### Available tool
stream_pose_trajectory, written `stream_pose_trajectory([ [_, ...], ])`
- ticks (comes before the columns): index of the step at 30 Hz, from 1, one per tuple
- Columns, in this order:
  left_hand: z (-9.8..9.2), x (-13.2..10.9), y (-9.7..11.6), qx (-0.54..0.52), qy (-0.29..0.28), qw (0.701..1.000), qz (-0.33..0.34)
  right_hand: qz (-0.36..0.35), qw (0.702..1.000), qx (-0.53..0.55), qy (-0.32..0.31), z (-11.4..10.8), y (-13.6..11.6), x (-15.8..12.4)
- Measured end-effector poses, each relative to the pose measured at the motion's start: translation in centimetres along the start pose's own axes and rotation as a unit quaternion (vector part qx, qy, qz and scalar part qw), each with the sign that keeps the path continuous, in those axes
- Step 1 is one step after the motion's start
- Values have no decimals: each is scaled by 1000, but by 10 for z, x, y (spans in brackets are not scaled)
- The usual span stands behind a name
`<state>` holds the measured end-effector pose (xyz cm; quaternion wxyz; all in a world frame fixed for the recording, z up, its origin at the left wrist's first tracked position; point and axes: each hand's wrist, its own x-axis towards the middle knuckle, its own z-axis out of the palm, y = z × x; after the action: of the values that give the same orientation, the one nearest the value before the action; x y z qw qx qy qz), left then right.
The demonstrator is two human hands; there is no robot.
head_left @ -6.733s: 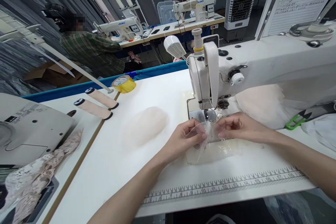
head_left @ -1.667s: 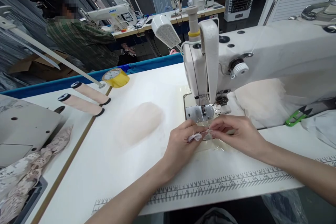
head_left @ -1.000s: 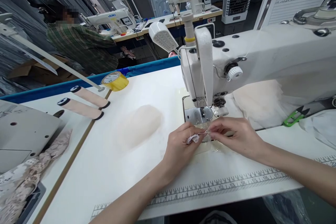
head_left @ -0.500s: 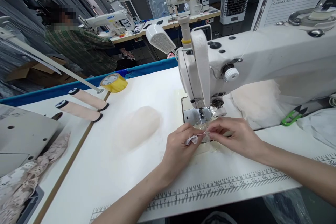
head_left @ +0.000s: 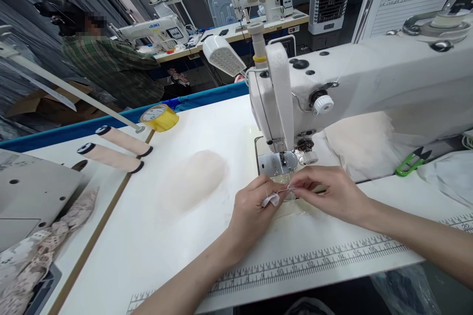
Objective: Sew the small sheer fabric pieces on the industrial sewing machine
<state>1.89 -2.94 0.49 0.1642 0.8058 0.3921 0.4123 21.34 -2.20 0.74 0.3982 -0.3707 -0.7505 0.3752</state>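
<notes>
My left hand (head_left: 256, 206) is closed on a small piece of thin white fabric (head_left: 271, 200), whose crumpled end sticks out between the fingers. Right beside it, my right hand (head_left: 328, 192) pinches the other end of the same fabric between thumb and fingertips. The fingertips of both hands almost meet, just in front of the metal needle plate (head_left: 269, 163). Above that plate is the head of a white sewing machine (head_left: 269, 108), its presser foot (head_left: 283, 158) close over the plate. How the fabric lies under my fingers is partly hidden.
Green thread snips (head_left: 412, 161) and pale sheer fabric (head_left: 360, 142) lie to the right. Two thread cones (head_left: 111, 157) and a yellow tape roll (head_left: 160, 118) are at the left. A printed ruler (head_left: 295, 266) runs along the front edge. Another person (head_left: 107, 64) stands at the back left.
Both hands keep nearly the same place and hold on the fabric. The whole view has shifted very slightly.
</notes>
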Motion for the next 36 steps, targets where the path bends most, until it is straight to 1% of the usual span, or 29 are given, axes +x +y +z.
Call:
stream_pose_trajectory([
  [6,-1,1,1,5,-5,1000,8,-5,1000,9,-16,0,-1,1],
  [9,-1,1,2,13,-7,1000,11,-21,999,-3,-32,0,0,1],
  [14,-4,2,5,22,5,1000,21,-81,994,-66,-30,-2,3,-1],
  [18,-6,3,9,24,-7,999,38,-138,987,-88,-7,-3,4,-1],
  [21,-6,2,10,34,-13,998,43,-178,977,-117,24,-4,6,-1],
  [23,-5,0,11,39,-13,999,18,-210,964,-163,33,-5,8,-4],
  [25,-5,-2,13,34,-22,999,-8,-246,945,-215,21,-7,12,-8],
  [26,-4,-2,13,25,-28,999,-9,-265,936,-232,13,-9,14,-10],
  [29,-3,-3,15,0,-33,999,25,-314,917,-245,-11,-12,17,-16],
  [31,-3,-3,15,-15,-27,998,48,-330,911,-246,-29,-15,15,-18],
  [33,-5,-3,17,-33,-29,997,60,-332,908,-251,-44,-17,10,-17],
  [35,-8,-2,20,-66,-50,996,37,-331,910,-246,-49,-17,5,-16],
  [36,-10,-1,22,-91,-73,993,6,-331,912,-236,-46,-17,2,-15],
])
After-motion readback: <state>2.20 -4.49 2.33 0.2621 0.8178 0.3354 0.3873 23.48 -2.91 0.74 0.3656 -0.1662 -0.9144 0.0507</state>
